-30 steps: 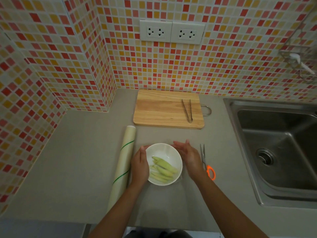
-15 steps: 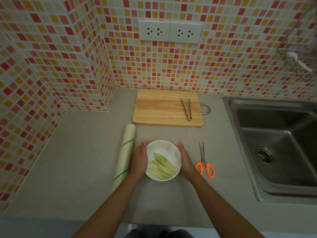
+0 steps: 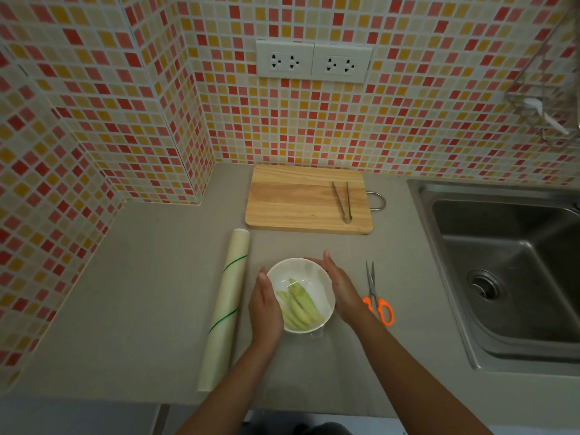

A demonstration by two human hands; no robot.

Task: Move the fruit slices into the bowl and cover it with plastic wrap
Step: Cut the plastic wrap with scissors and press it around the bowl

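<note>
— Where are you standing?

— At a grey surface (image 3: 141, 293) set into a corner of red, orange and cream mosaic tile, with a double socket (image 3: 314, 61) on the back wall and a steel sink (image 3: 508, 277) sunk in on my right.

— And the fruit?

— The green fruit slices (image 3: 299, 304) lie in the white bowl (image 3: 292, 271), which sits on the surface right in front of me. A clear film of plastic wrap (image 3: 317, 335) shows at the bowl's near edge, wrinkled below the rim; how far it reaches over the top I cannot tell.

— What are your hands doing?

— Both are flat and uncurled, fingers together. My left hand (image 3: 266, 309) is pressed against the bowl's left side, my right hand (image 3: 340, 287) against its right side, so the bowl sits between my palms.

— What else is around?

— The roll of wrap (image 3: 224, 309) lies lengthwise just left of my left hand. Orange-handled scissors (image 3: 376, 296) lie just right of my right wrist. Beyond the bowl, a wooden cutting board (image 3: 298, 202) rests against the wall with metal tongs (image 3: 342, 200) on its right part.
</note>
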